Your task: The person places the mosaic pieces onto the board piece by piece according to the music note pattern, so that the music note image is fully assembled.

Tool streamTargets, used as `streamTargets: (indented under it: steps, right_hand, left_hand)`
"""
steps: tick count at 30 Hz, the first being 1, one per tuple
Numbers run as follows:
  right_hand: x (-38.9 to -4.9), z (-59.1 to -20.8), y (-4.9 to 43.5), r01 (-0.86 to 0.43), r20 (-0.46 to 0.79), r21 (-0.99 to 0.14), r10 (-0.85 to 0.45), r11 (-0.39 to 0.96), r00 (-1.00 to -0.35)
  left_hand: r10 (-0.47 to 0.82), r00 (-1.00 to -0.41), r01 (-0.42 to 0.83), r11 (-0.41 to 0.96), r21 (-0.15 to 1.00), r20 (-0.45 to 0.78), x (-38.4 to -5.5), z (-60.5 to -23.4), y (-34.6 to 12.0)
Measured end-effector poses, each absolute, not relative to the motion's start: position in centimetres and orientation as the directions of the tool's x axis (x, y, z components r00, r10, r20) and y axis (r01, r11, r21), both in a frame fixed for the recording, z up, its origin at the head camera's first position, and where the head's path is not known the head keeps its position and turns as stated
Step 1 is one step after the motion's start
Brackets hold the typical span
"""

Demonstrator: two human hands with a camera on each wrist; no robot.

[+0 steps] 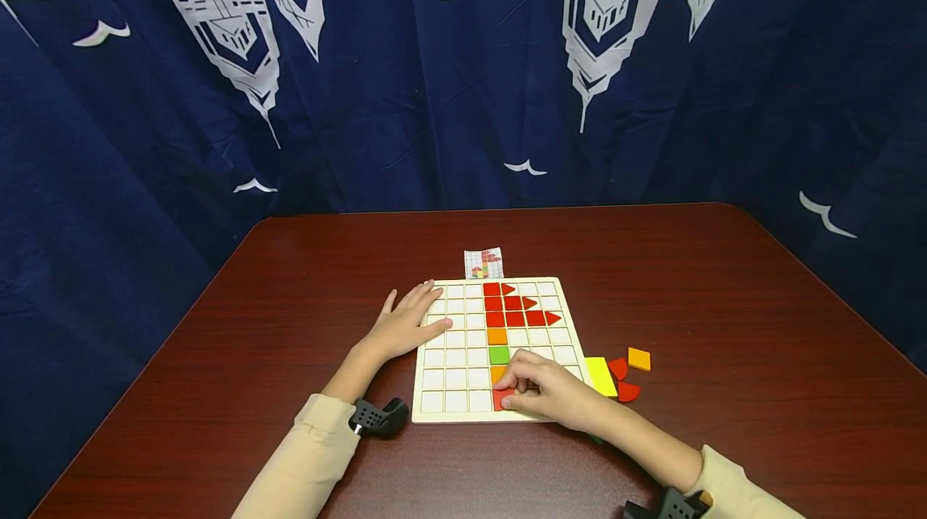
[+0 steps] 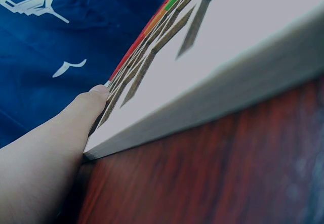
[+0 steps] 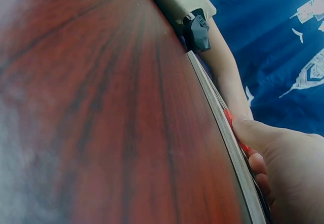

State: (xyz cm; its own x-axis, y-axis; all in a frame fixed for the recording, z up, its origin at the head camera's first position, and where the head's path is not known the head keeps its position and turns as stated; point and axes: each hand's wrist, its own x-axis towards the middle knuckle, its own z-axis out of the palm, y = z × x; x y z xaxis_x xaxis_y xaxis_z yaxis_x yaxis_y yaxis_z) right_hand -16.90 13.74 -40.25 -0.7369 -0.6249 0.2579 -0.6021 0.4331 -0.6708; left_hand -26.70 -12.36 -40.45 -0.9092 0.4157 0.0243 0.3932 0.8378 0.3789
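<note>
A grid board point(image 1: 445, 400) of pale wood with white cells lies on the table. My left hand point(image 1: 405, 328) rests on its upper left edge, fingers spread and straight. At the lowest row, my right hand point(image 1: 546, 392) pinches a red square tile point(image 1: 500, 400) between thumb and curled fingers. The right wrist view shows the thumb against this red tile point(image 3: 229, 117), low over the board's near edge. Above it in the same column sit an orange tile point(image 1: 497, 374), a green tile point(image 1: 499, 355) and another orange tile point(image 1: 496, 335). Red squares and pointed pieces point(image 1: 514, 318) fill part of the top rows.
A small printed card point(image 1: 483, 264) with a coloured pattern lies behind the board. Right of the board are a yellow square point(image 1: 599, 376), red rounded pieces point(image 1: 628, 392) and an orange-yellow tile point(image 1: 640, 359). A bit of green shows under the right forearm. A blue curtain point(image 1: 434, 100) hangs beyond the table.
</note>
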Motion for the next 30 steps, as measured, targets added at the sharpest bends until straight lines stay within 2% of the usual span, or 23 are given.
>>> streamTargets:
  steps: [21,30]
  right_hand:
    - [-16.76,-40.13,13.81,-0.612,0.266,-0.673,-0.636,0.415,-0.724]
    - [-16.74,-40.27,14.11,-0.648,0.292,-0.636,-0.647,0.419,-0.705]
  left_hand:
    - [0.416,-0.909,0.395,0.840,0.373,0.026,-26.54,-40.18,-12.28]
    - [0.417,-0.909,0.395,0.837,0.377,0.027,-26.52,-40.21,-12.28]
